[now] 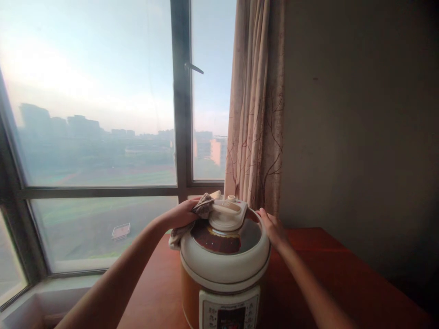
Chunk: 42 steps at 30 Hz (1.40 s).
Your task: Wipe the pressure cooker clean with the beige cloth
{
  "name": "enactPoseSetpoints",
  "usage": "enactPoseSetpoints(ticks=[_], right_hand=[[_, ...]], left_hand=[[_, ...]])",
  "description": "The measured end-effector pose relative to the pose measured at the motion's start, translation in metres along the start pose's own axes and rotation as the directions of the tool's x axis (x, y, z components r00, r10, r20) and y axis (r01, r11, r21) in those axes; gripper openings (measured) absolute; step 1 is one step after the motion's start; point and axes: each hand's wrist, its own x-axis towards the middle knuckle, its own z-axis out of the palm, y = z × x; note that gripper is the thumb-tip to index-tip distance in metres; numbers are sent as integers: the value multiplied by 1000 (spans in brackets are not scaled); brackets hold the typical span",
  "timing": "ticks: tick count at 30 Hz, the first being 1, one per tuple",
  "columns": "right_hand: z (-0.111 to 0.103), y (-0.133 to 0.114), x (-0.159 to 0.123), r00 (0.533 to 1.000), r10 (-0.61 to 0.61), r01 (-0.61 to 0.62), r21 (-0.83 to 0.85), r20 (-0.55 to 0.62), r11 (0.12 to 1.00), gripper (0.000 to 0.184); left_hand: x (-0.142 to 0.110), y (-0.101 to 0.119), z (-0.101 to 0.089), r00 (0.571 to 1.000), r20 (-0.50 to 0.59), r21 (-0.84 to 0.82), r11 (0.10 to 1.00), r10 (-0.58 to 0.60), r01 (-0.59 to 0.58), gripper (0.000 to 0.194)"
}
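Cream trim tops the cooker (224,270), which stands upright on the reddish surface (308,256), its main axis vertical and its control panel (229,294) facing the near side. At the left of the cooker's lid handle (226,206), the left hand (185,212) has its fingers closed around a bunched, patterned cloth (203,205), part of which lies along the cooker's left rim. At the cooker's right rim rests the right hand (272,227); I cannot tell how far its fingers close. The lid (254,236) is on; wiping seems under way, but how much remains is unclear.
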Motion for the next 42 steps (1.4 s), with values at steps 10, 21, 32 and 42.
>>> enactPoseSetpoints(ticks=[10, 21, 32, 42], right_hand=[[-2, -4, -1, 1000, 24, -25, 8, 19, 1000, 64], [-1, -3, -1, 1000, 3, -3, 9, 15, 1000, 65], [0, 1, 2, 1000, -15, 15, 11, 20, 1000, 66], [-1, -1, -1, 1000, 0, 0, -11, 6, 1000, 65]], left_hand=[[-47, 34, 8, 995, -82, 79, 996, 56, -49, 50], [-102, 55, 27, 994, -112, 77, 997, -11, 20, 60], [-76, 41, 36, 944, -326, 36, 996, -60, 75, 54], [20, -15, 3, 928, -93, -195, 921, -361, 338, 45]])
